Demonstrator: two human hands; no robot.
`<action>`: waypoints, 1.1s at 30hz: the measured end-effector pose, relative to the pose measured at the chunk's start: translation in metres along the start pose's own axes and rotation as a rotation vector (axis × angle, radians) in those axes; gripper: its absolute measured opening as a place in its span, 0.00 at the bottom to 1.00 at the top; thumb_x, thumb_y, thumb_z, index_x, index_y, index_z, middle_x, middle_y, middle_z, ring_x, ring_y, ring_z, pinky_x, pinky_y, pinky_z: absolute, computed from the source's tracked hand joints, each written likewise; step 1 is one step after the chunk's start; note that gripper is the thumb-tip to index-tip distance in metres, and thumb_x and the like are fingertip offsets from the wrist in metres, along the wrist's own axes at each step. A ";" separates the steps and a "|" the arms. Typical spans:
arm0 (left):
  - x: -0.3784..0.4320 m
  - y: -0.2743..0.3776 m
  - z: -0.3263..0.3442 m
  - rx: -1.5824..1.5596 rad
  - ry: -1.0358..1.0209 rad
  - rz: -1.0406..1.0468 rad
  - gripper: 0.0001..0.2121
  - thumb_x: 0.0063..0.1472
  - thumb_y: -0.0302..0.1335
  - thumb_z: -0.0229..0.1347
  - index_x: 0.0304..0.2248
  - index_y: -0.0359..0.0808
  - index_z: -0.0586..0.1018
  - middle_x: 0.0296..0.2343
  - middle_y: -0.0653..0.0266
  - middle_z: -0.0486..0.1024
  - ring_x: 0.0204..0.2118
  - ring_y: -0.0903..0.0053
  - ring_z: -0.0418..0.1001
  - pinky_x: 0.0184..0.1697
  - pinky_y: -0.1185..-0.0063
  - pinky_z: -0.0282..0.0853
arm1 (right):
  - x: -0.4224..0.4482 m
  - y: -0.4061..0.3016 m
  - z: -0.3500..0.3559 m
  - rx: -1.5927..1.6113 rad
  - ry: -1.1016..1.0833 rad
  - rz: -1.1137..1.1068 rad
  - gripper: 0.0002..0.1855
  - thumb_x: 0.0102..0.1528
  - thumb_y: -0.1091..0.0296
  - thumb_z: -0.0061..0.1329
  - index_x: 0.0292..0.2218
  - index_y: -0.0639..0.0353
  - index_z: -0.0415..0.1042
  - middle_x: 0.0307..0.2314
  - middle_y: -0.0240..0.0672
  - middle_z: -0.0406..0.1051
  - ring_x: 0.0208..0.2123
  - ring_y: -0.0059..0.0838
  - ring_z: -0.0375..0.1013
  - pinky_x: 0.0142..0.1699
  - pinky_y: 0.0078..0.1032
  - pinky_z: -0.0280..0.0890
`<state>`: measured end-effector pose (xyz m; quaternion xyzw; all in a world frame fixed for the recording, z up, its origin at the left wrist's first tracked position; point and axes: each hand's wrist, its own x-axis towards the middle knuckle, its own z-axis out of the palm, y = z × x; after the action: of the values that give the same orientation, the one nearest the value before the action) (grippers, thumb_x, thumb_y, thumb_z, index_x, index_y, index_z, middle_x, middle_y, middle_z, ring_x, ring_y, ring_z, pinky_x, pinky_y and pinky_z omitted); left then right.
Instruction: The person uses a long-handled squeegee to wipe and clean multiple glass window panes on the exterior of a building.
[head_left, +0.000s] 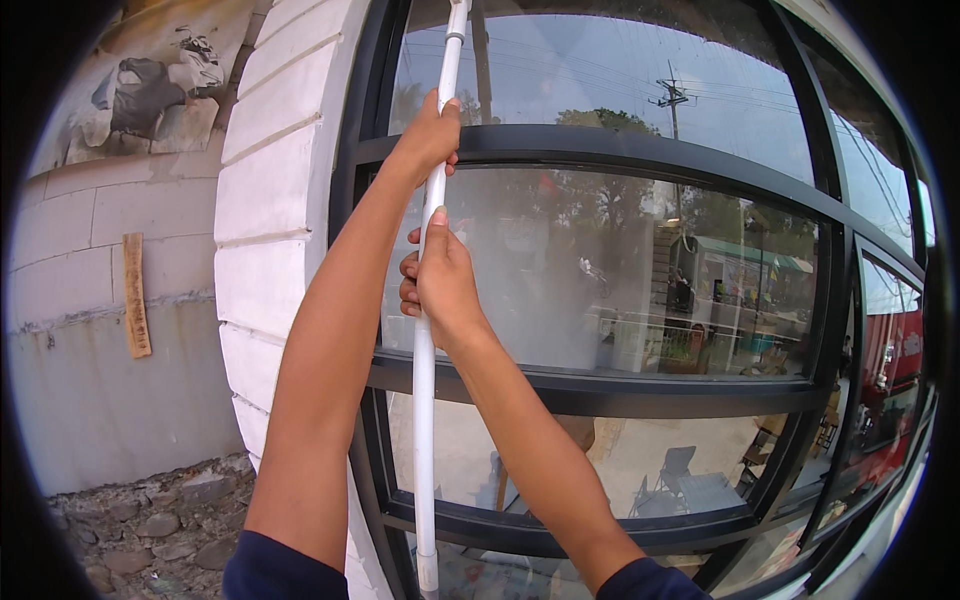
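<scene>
Both hands grip a long white pole (424, 420) that stands nearly upright in front of a window. Higher up, my left hand (430, 135) wraps around it just below a grey collar joint. A short way beneath, my right hand (444, 281) holds the shaft with its thumb pointing up along it. The pole's top end runs out of the picture, so whatever it carries there is hidden. Behind the hands is a dark-framed glass window; its middle pane (540, 277) looks hazy, and the upper pane (570, 75) reflects sky, trees and a utility pole.
White grooved wall cladding (262, 195) borders the window on the left. Beyond it are a block wall (67, 225) with a wooden strip (136, 296), a hanging picture sheet (142, 82) and a rough stone base (161, 525). A chair (676, 465) shows in the lower pane.
</scene>
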<state>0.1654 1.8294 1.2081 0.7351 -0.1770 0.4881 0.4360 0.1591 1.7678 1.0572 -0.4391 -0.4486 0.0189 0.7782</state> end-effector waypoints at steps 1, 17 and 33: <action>-0.006 -0.004 -0.005 0.006 -0.001 -0.009 0.24 0.70 0.39 0.37 0.62 0.44 0.52 0.20 0.68 0.61 0.15 0.85 0.59 0.16 0.83 0.62 | -0.003 0.008 0.004 0.007 0.001 0.008 0.27 0.65 0.38 0.26 0.37 0.56 0.58 0.16 0.23 0.53 0.12 0.14 0.49 0.15 0.16 0.46; -0.202 -0.053 -0.022 0.001 -0.067 -0.193 0.27 0.71 0.38 0.36 0.65 0.42 0.45 0.13 0.72 0.59 0.10 0.86 0.58 0.12 0.82 0.60 | -0.170 0.133 0.012 0.146 -0.006 0.185 0.23 0.67 0.44 0.25 0.39 0.57 0.57 0.17 0.25 0.54 0.12 0.13 0.52 0.16 0.16 0.51; -0.117 -0.004 0.008 -0.101 0.017 -0.019 0.25 0.71 0.37 0.38 0.64 0.42 0.50 0.12 0.73 0.58 0.10 0.86 0.58 0.13 0.81 0.59 | -0.098 0.051 -0.006 -0.030 -0.022 -0.030 0.26 0.67 0.41 0.24 0.39 0.57 0.58 0.16 0.25 0.52 0.11 0.12 0.50 0.15 0.16 0.48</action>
<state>0.1182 1.8059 1.1032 0.7098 -0.1907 0.4805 0.4785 0.1238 1.7537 0.9529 -0.4437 -0.4640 0.0053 0.7667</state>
